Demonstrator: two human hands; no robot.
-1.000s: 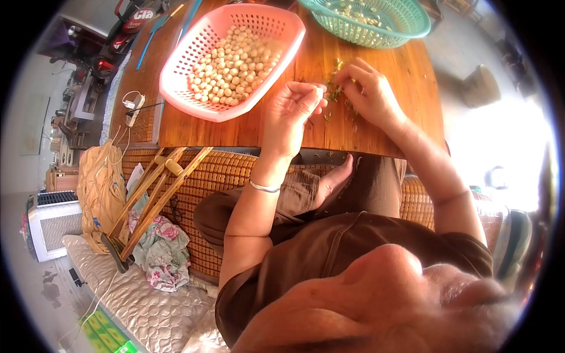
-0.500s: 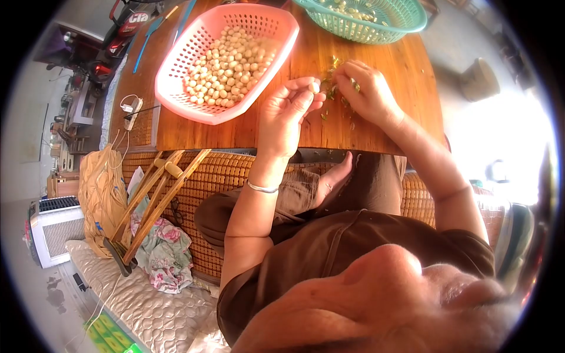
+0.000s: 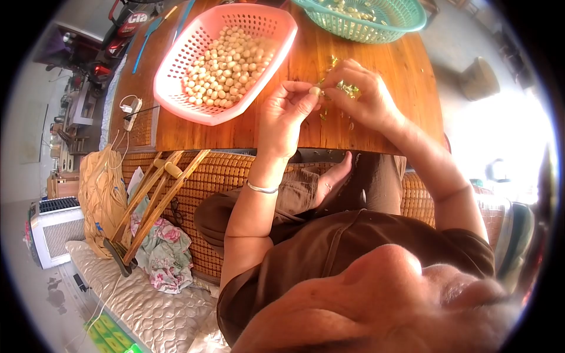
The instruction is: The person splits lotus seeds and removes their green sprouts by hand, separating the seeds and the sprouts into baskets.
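My left hand, with a silver bangle on its wrist, pinches a small pale lotus seed between thumb and forefinger above the table. Facing it, my right hand has its thumb and fingers curled in with the fingertips at the seed; what they pinch is too small to make out. Behind and under the right hand lie small green bits on the wood. To the left of my hands stands a pink perforated basket partly filled with round cream-coloured lotus seeds.
A green plastic basket with pale pieces in it stands at the table's far edge. On the left of the wooden table are a white power strip and a blue tool. Wooden crutches lean on the bamboo-mat seat.
My right hand's fingers have come left and now meet the lotus seed in my left hand. More green bits show behind the right hand. Both baskets stay practically in place.
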